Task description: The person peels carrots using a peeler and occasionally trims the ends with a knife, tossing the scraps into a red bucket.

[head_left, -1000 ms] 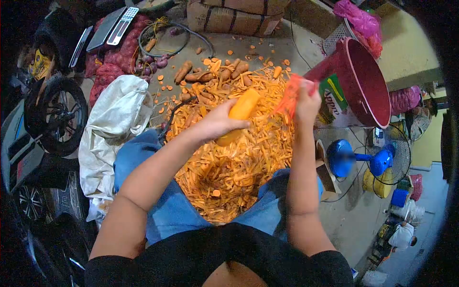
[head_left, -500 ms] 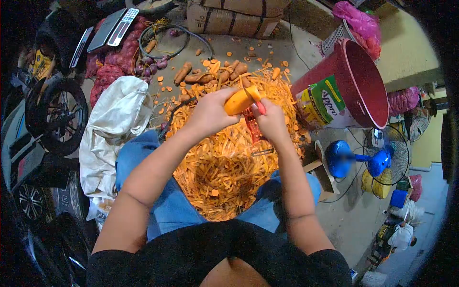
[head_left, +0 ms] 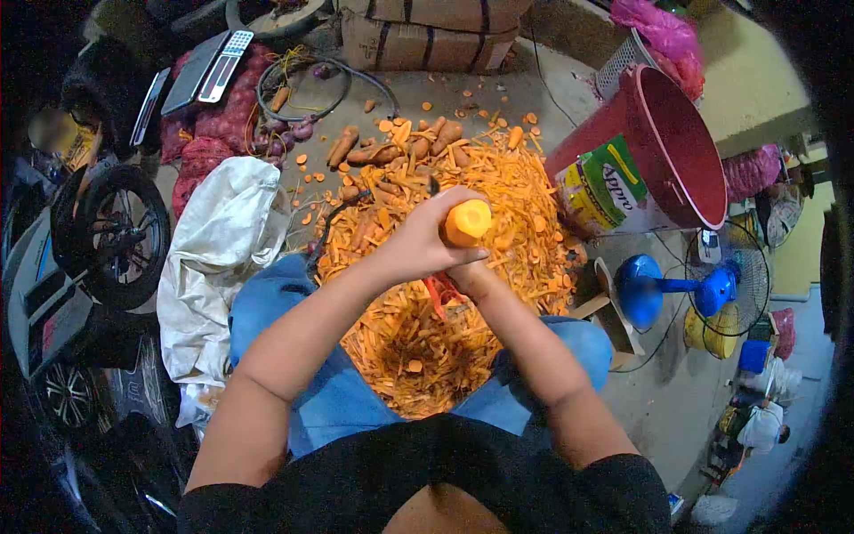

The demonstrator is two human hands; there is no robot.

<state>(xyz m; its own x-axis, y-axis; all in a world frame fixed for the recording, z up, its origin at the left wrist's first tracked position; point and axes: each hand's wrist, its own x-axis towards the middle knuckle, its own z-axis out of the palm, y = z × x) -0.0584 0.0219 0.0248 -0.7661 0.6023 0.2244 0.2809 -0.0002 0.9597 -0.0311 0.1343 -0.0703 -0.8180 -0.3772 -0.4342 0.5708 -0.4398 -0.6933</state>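
Observation:
My left hand [head_left: 431, 236] is closed around a peeled orange carrot [head_left: 468, 222], its cut end facing up toward me. Just below and partly behind it, my right hand [head_left: 467, 276] is closed, with its fingers mostly hidden by the left. A red peeler [head_left: 438, 295] sticks out from under the right hand. Past the left knuckles a short dark blade tip [head_left: 433, 185] shows; its handle is hidden. Beneath both hands spreads a big heap of carrot peelings [head_left: 418, 343] between my knees, with unpeeled carrots [head_left: 436, 138] along its far side.
A large red bucket [head_left: 569, 169] lies tilted at the right of the heap. Behind it stands a blue fan [head_left: 680, 289]. At left are a white sack [head_left: 218, 267], net bags of onions [head_left: 236, 116], a scale [head_left: 196, 71] and a motorbike wheel [head_left: 120, 236]. Cardboard boxes [head_left: 431, 40] stand at the back.
The carrot has turned so its end points up, and the blade is no longer across it. My right hand has moved down and left, beneath the left hand.

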